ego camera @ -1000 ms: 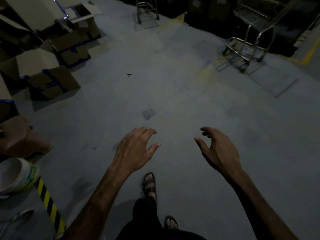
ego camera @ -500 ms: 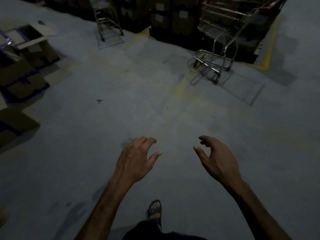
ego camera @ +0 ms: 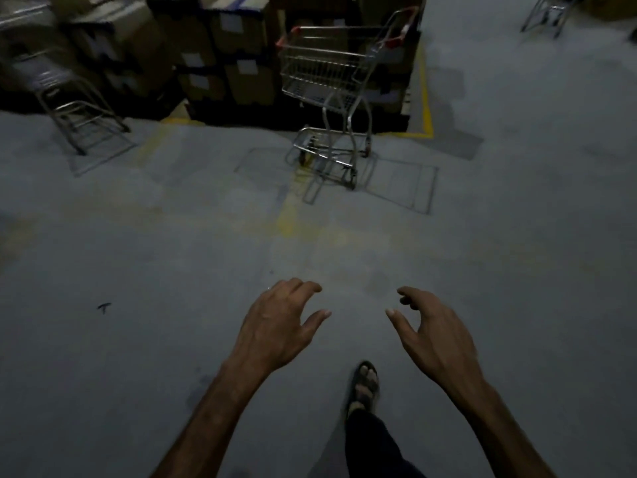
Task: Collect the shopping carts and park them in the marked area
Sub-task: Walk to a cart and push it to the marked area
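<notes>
A metal shopping cart [ego camera: 331, 94] with red handle ends stands ahead of me on the grey floor, beside a stack of boxes. A second cart [ego camera: 74, 112] stands at the far left, and the base of a third cart [ego camera: 548, 13] shows at the top right. My left hand [ego camera: 275, 326] and my right hand [ego camera: 434, 334] are held out low in front of me, fingers loosely curled, holding nothing. Both hands are well short of the middle cart. A yellow floor line [ego camera: 425, 98] runs to the right of that cart.
Stacked cardboard boxes [ego camera: 220, 53] fill the far side behind the carts. Faded yellow paint [ego camera: 289, 215] marks the floor ahead. My sandalled foot [ego camera: 365, 384] steps forward between my arms. A small dark scrap [ego camera: 103, 307] lies on the floor at left.
I have walked forward and turned right; the middle cart has come closer and more central. The loose boxes and bucket at left have left the view. Both hands keep the same pose.
</notes>
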The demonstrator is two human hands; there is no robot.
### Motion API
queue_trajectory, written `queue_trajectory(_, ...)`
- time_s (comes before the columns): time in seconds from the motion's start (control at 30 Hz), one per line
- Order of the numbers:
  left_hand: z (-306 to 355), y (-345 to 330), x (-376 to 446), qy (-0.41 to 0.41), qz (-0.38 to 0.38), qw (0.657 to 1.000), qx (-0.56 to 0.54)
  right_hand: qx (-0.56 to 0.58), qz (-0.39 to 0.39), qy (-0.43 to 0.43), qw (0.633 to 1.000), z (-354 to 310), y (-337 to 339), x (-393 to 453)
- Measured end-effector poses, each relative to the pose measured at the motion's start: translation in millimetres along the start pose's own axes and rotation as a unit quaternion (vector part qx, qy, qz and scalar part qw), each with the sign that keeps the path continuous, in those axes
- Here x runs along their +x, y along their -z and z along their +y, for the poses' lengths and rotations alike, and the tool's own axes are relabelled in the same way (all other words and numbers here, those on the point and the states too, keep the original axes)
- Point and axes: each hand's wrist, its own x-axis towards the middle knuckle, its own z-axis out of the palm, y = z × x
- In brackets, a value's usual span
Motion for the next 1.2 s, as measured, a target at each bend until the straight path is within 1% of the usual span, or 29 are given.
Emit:
queue_trajectory(0.17,1.3,-16.1,131.7,-0.023,-0.025,0.999,0.009,0.003,0.017,-0.021,1.0,31.4,20.0,119.0)
queue_trajectory(0.4,7.2,-14.8,306.8,-0.017,0.001,1.0,-0.003,-0.012,0.029,-0.008,0.999,50.2,60.1,297.5)
queue_trajectory(0.5,4.8,-16.5,362.6,-0.008,-0.003,1.0,-0.015,-0.007,0.036,-0.008,0.999,50.9,71.6,354.3)
queue_trajectory(0.7,-15.2,-42.3,488.7,-0.027,-0.032,0.999,-0.022,-0.008,0.042,-0.029,0.999,65.5,72.9,463.0)
queue_trajectory(0.83,-33.2,-63.1,585.4,-0.045,-0.051,0.997,-0.033,-0.025,0.05,-0.059,0.997,80.8,72.5,541.9)
queue_trajectory(0.97,-51.9,-74.3,688.5,-0.073,-0.091,0.992,-0.047,-0.026,0.046,-0.112,0.992,89.8,86.3,622.8)
queue_trajectory(1.07,-59.6,-81.7,767.6,-0.106,-0.124,0.986,-0.04,-0.025,0.07,-0.144,0.987,100.2,99.4,674.4)
queue_trajectory(1.2,-56.7,-89.4,859.0,-0.147,-0.143,0.978,-0.039,-0.01,0.098,-0.187,0.977,116.6,115.1,725.8)
